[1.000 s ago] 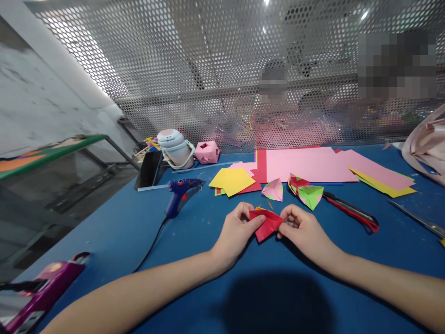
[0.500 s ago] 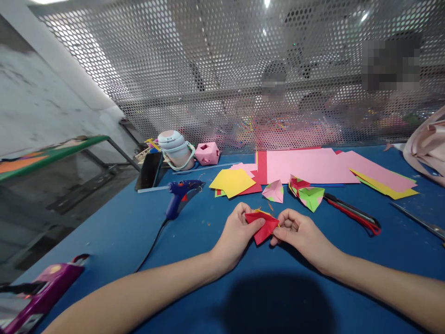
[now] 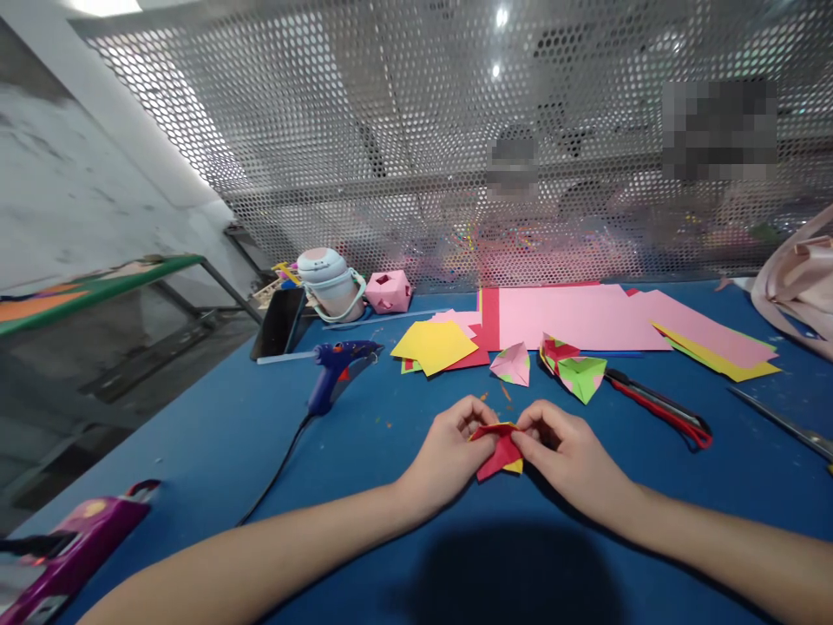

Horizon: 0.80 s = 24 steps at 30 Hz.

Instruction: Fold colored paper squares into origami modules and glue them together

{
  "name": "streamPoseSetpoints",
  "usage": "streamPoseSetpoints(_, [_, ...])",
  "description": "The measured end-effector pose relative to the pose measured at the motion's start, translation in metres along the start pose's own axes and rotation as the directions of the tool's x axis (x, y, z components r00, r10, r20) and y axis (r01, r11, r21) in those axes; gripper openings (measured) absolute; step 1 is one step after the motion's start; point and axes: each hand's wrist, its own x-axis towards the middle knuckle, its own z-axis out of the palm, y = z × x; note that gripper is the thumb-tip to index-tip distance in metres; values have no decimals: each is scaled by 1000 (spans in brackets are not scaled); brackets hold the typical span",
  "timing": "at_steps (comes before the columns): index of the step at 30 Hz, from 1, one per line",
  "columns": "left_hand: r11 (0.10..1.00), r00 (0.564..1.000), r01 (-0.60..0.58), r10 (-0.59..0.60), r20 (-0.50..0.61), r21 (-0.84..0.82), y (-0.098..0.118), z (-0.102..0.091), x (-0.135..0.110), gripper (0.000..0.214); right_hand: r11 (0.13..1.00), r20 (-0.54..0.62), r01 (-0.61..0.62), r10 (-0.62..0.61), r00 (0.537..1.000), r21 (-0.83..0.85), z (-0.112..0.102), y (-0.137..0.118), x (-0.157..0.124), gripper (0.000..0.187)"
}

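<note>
Between my two hands is a small piece of folded paper (image 3: 501,454), red on the near face with yellow showing at its top edge and lower right corner. My left hand (image 3: 450,453) pinches its left side, thumb in front. On the right side, my right hand (image 3: 560,445) pinches it with thumb and fingers. Just beyond the hands lie a folded pink paper piece (image 3: 513,365) and a green, red and pink folded paper piece (image 3: 581,373). A utility knife (image 3: 660,408) with a red edge lies to the right of my right hand.
A blue glue gun (image 3: 335,371) lies left, its cord running toward me. Yellow paper (image 3: 435,345) and long pink sheets (image 3: 579,317) lie farther back. Scissors (image 3: 781,425) rest at right. A phone (image 3: 278,323), lidded cup (image 3: 331,286) and purple power strip (image 3: 78,555) are leftward.
Both hands have come slightly nearer to me with the folded paper. My right fingers have shifted onto its upper right, and more yellow shows at the lower right.
</note>
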Motion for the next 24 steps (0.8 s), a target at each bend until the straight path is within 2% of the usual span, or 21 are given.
streamPoseSetpoints(5, [998,1000,5,-6,3,65,1,1,1,6,999,-26,24,-25,999,-36,-2,4,3,6])
streamPoseSetpoints(10, [994,1000,13,-15,13,105,0,1,2,5,996,-31,33,-36,999,-86,-2,9,4,14])
streamPoseSetpoints(14, [992,1000,-6,3,26,129,-1,1,1,4,999,-18,13,-14,1000,-49,0,12,4,6])
streamPoseSetpoints(16, [989,999,-29,23,40,143,0,1,1,5,996,13,47,-46,999,-79,0,11,4,2])
streamPoseSetpoints(20, [990,998,-30,22,59,139,2,4,-2,6,977,25,132,-130,991,-165,0,7,2,15])
streamPoseSetpoints(24, [990,998,-40,33,59,134,2,5,-3,4,982,-7,79,-81,997,-170,0,6,2,13])
